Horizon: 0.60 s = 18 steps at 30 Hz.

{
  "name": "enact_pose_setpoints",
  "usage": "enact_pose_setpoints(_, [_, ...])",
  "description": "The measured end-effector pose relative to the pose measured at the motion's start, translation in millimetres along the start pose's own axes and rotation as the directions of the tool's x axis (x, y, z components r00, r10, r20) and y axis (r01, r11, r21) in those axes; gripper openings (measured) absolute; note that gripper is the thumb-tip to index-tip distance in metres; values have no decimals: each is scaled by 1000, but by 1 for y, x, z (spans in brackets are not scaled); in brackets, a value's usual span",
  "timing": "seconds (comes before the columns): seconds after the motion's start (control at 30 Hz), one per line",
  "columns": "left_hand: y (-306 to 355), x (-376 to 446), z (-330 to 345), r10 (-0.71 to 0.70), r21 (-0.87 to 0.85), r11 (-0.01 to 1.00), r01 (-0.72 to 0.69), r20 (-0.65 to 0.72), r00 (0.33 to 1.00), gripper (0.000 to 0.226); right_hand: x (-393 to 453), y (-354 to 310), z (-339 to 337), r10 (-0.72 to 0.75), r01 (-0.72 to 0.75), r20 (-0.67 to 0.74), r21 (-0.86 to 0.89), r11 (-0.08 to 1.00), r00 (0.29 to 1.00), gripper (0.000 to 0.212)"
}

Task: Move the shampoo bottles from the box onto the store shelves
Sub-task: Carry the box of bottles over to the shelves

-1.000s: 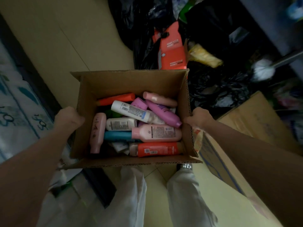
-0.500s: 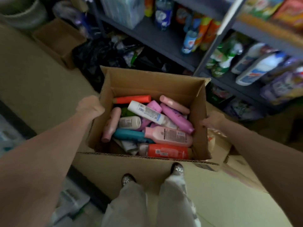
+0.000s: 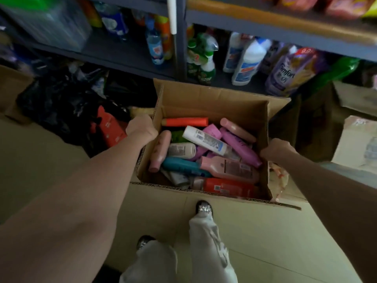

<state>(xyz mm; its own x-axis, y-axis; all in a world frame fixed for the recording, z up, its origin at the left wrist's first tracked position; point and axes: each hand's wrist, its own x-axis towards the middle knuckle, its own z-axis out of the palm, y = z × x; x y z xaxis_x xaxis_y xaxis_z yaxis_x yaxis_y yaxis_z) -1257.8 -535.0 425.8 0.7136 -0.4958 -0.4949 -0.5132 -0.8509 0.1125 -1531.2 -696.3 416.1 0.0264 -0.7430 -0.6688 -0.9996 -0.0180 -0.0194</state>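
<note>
The shampoo bottles (image 3: 206,158) lie jumbled on their sides in the open box (image 3: 212,99) I hold out in front of me, none of them on the shelves (image 3: 126,58). An orange bottle (image 3: 184,121) lies along the far wall, a white one (image 3: 205,140) slants across the top of the heap, a purple one (image 3: 239,147) runs toward my right, a teal one (image 3: 180,165) and a pink one (image 3: 227,169) sit lower down, and a red one (image 3: 228,187) lies along the near wall. My left hand (image 3: 141,129) is curled tight over the left wall of the box; my right hand (image 3: 275,149) is clenched on the right wall, fingers wrapped out of sight. Past the box the shelves carry white jugs (image 3: 247,62), green bottles (image 3: 201,58) and a purple pouch (image 3: 289,72). Black bags (image 3: 61,103) are piled on the floor to the left, and more cartons (image 3: 359,144) stand to the right. Below the box I see my pale trousers (image 3: 206,237) and shoes (image 3: 204,208) on flattened cardboard (image 3: 155,209).
</note>
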Motion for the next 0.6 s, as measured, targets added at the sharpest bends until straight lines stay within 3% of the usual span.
enact_pose_setpoints(0.1, [44, 13, 25, 46, 51, 998, -47, 24, 999, 26, 20, 25, 6, 86, -87, -21, -11, 996, 996, 35])
enact_pose_setpoints(0.23, [87, 23, 65, 107, 167, 979, -114, 50, 993, 12, 45, 43, 35, 143, -144, -22, -51, 988, 990, 35])
enact_pose_setpoints(0.47, [90, 4, 92, 209, 366, 901, -234, 108, 972, 20, 40, 33, 57, 68, -72, -34, -142, 987, 997, 36])
enact_pose_setpoints(0.53, [86, 1, 86, 218, 362, 899, -246, 118, 969, 6, 32, 25, 58, 49, -61, -71, -179, 982, 996, 33])
enact_pose_setpoints(0.6, [82, -1, 76, 205, 351, 906, -237, 128, 970, 10, 22, 8, 52, 10, -27, -85, -211, 977, 996, 31])
